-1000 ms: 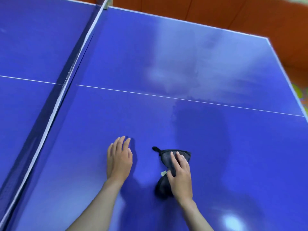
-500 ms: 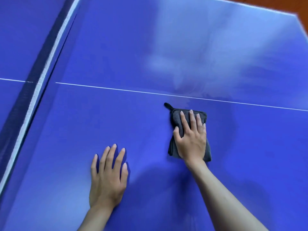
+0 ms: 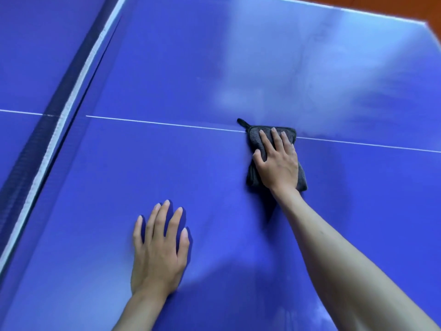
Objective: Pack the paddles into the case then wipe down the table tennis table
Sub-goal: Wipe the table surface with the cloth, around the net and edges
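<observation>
Bright, even light; broad pale glare on far right counter, small hotspot near right. Soft shadows under both arms. Wide-angle bending at edges, slight blur.

Right hand on cloth over centre line; left hand flat on table, nearer; net left.

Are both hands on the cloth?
No, only the right hand presses the cloth; the left hand rests on the bare table.
</observation>
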